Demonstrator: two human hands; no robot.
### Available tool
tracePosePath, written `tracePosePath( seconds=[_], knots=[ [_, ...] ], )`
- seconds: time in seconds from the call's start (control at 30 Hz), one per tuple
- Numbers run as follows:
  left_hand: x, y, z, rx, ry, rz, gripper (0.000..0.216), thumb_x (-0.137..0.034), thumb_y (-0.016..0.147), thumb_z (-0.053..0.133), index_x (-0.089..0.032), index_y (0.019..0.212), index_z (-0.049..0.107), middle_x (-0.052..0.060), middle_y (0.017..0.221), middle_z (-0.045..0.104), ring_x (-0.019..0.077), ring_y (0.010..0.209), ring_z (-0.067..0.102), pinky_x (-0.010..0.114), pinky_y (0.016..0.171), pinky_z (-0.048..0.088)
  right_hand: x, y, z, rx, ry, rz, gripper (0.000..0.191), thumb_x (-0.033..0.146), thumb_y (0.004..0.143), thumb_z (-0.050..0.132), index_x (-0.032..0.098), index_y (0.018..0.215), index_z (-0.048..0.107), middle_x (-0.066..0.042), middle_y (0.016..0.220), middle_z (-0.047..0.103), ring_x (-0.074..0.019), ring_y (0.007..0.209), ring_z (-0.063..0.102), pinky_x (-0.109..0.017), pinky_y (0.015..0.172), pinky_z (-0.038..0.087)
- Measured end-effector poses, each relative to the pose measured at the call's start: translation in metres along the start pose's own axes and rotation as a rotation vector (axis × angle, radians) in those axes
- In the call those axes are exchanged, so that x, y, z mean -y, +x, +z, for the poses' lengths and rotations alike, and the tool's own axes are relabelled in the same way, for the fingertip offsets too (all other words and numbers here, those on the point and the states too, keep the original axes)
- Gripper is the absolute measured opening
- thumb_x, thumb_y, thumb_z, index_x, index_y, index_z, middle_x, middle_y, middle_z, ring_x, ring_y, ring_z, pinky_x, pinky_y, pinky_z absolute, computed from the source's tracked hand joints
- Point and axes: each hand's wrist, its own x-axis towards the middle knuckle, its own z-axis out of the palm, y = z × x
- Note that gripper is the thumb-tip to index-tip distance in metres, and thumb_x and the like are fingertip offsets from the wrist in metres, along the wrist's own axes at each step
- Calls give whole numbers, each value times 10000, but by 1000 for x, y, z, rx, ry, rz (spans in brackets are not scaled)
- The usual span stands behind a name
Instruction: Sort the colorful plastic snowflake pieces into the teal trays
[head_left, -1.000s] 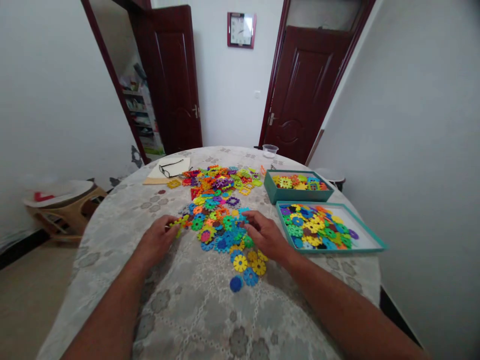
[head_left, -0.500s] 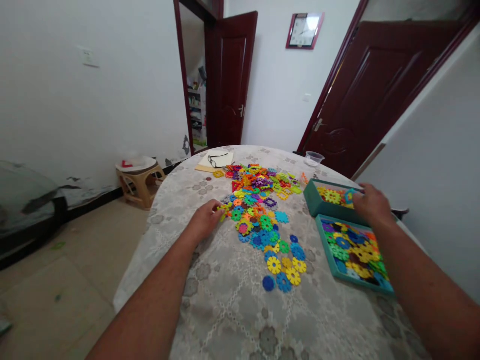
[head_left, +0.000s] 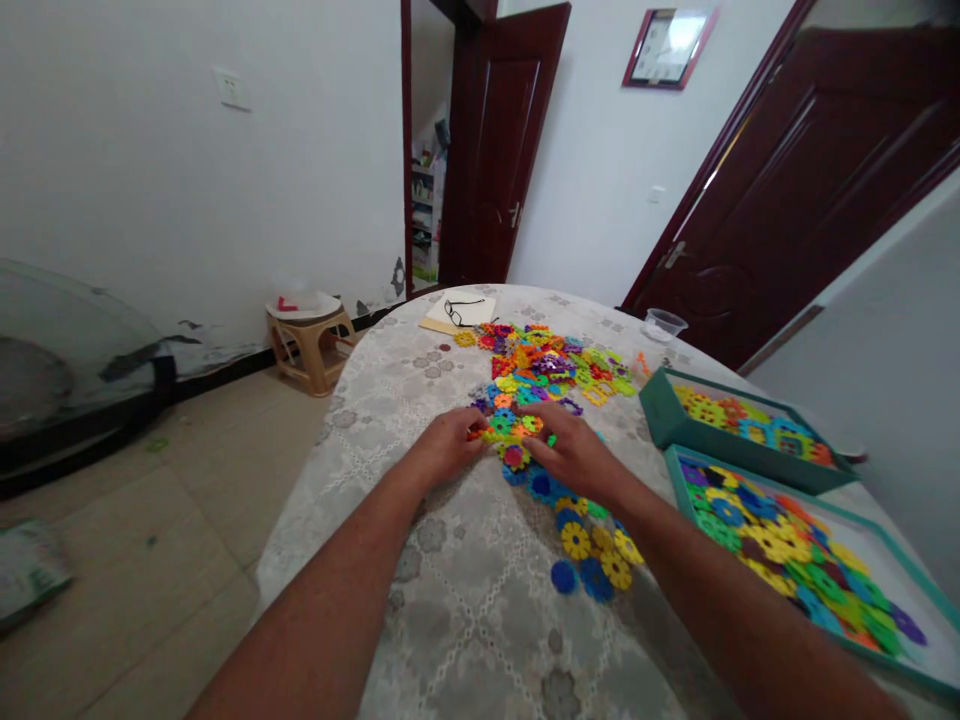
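Note:
My left hand (head_left: pixel 448 447) is closed at the left side of the pile, its fingertips pinching a yellow-green and orange plastic snowflake disc (head_left: pixel 489 436). Opposite it, my right hand (head_left: pixel 574 450) curves its thumb and fingers around an orange and green snowflake disc (head_left: pixel 531 424). Between the two hands lie green and orange discs, and a pink disc (head_left: pixel 514 457) sits just below. My right hand hides part of the pile. Nearer me are loose yellow discs (head_left: pixel 576 540) and a dark blue disc (head_left: pixel 564 577).
A teal box (head_left: pixel 664 425) with ring-shaped pieces stands at the right, touching a shallow teal lid (head_left: pixel 682 500) full of discs. Behind the pile (head_left: pixel 551 362) lie eyeglasses (head_left: pixel 457 313) on paper (head_left: pixel 439 322). A clear plastic bowl (head_left: pixel 664 323) stands at the far right.
My right hand has left the teal box and come left to the pile, close to my left hand. The left hand stays at the pile's left side. The view has turned left.

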Motion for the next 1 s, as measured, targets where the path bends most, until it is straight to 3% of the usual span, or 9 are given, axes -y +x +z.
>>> tracePosePath(
  seconds=[0.17, 0.3, 0.37, 0.5, 0.7, 0.83, 1.0],
  knots=[
    [-2, -5, 0, 10, 4, 10, 128, -180, 827, 652, -200, 947, 692, 22, 935, 726, 181, 857, 638, 271, 761, 459, 9, 23, 39, 123, -27, -39, 347, 207, 932, 624, 205, 1277, 666, -99, 1150, 719, -215, 991, 661, -324, 876, 478],
    [1, -4, -5, -40, -2, -64, 216, -141, 844, 630, -208, 1042, 685, 38, 1005, 733, 191, 919, 653, 288, 835, 490, 4, 36, 37, 181, -165, -12, 123, 219, 922, 618, 193, 964, 731, -85, 941, 723, -215, 895, 641, -295, 783, 431],
    [5, -3, -5, -101, 63, -101, 253, -137, 854, 628, -197, 1092, 689, 71, 1080, 718, 213, 1005, 645, 316, 925, 492, 0, 47, 29, 161, -200, 15, 119, 252, 912, 618, 186, 867, 706, -63, 843, 695, -196, 798, 609, -283, 715, 398],
    [8, -2, 0, -109, 250, -74, 350, -166, 877, 634, -209, 1220, 691, 113, 1228, 658, 266, 1154, 580, 376, 1038, 462, -8, 86, 15, 16, -158, 154, 204, 308, 929, 546, 173, 862, 684, -26, 787, 668, -167, 709, 566, -265, 635, 363],
    [0, -5, 13, -80, 434, -65, 344, -198, 944, 537, -245, 1243, 698, 127, 1180, 633, 292, 1105, 529, 410, 971, 480, -19, 141, 38, 169, -240, 201, 200, 275, 884, 584, 155, 874, 744, -59, 835, 729, -187, 772, 621, -257, 666, 404],
    [-4, -9, 17, -109, 464, -119, 311, -209, 959, 509, -256, 1182, 720, 136, 1141, 617, 297, 1087, 519, 422, 924, 476, -24, 157, 58, 230, -290, 190, 148, 221, 841, 649, 132, 850, 766, -135, 921, 763, -215, 820, 656, -262, 691, 420],
    [-13, -16, 15, -95, 461, -129, 331, -215, 962, 498, -254, 1216, 706, 147, 1174, 625, 319, 1103, 516, 448, 895, 459, -26, 156, 64, 196, -312, 165, 193, 234, 846, 658, 115, 961, 757, -163, 1011, 758, -241, 911, 664, -278, 774, 448]
  ],
)
